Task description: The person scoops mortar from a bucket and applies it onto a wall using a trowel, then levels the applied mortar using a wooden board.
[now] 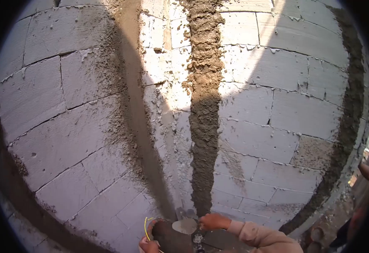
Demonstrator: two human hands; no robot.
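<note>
Building site, pale block wall point(252, 105), rough mortar strip point(204, 135), trowel point(185, 226), what looks like a bucket point(169, 240)

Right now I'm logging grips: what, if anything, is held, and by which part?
The right hand holds the trowel, apparently by the handle, hidden from view. The left hand is at the yellow cord; its hold cannot be told.

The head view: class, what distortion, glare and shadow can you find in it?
Head view: the block wall bows, framed by black corners; head view: sunlight whitens its upper middle, beside the rough mortar strip; head view: slanting shadow edges bound that patch, leaving the hands in shade.
</note>
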